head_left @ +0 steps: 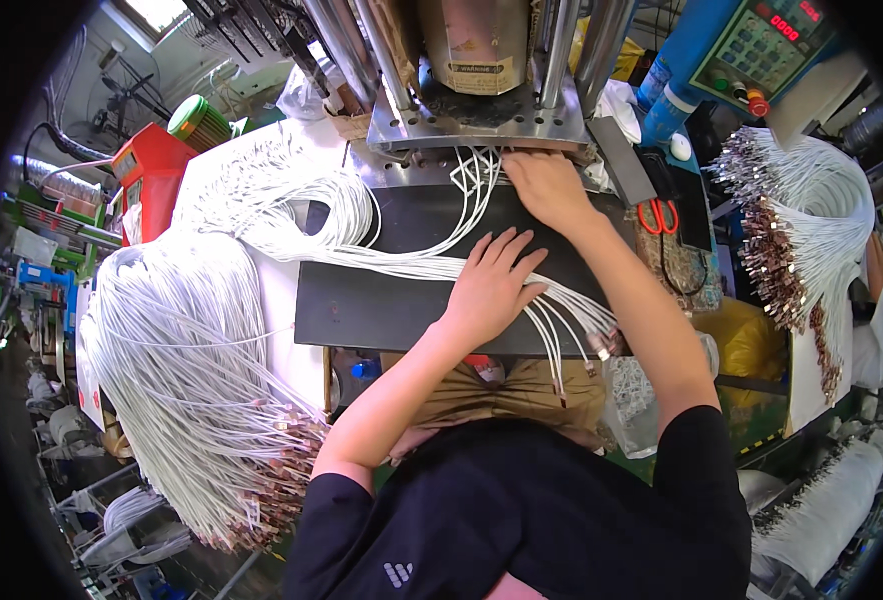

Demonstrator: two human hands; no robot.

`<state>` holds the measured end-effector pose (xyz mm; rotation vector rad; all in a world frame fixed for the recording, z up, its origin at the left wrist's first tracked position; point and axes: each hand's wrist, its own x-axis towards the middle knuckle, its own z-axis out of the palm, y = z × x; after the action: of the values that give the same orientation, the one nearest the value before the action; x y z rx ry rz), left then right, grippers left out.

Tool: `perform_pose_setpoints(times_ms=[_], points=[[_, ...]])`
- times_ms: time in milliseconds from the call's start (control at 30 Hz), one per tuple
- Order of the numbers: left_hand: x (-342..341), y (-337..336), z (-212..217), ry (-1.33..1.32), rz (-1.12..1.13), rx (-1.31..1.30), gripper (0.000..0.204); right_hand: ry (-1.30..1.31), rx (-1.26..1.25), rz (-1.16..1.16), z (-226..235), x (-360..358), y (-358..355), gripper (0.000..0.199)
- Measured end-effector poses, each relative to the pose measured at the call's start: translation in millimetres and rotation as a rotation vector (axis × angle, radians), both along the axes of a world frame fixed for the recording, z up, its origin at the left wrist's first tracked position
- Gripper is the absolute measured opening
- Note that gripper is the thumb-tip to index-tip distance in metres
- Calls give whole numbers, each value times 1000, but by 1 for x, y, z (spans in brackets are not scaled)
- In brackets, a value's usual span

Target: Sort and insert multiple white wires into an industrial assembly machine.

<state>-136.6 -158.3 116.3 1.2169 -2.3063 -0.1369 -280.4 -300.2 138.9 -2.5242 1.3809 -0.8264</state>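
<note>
White cables [431,262] were pinned flat by the open-fingered left hand [491,285] at the dark mat's [361,310] front edge; right hand [546,185], fingers hidden, was at the press [481,110]; steady pressure seemed advisable.

A rectangular yellow-and-black warning label [482,68] sits on the tan machine cylinder at top centre. At upper right, a tilted green control panel [767,42] carries a red digit display [783,27] and rows of pale keys.
</note>
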Motion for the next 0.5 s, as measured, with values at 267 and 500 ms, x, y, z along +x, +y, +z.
perform_pose_setpoints(times_ms=[267, 500], points=[[1, 1, 0, 28, 2, 61, 51, 18, -8, -161, -15, -2, 1, 31], [47, 10, 36, -5, -113, 248, 65, -471, 167, -84, 40, -93, 100, 34]])
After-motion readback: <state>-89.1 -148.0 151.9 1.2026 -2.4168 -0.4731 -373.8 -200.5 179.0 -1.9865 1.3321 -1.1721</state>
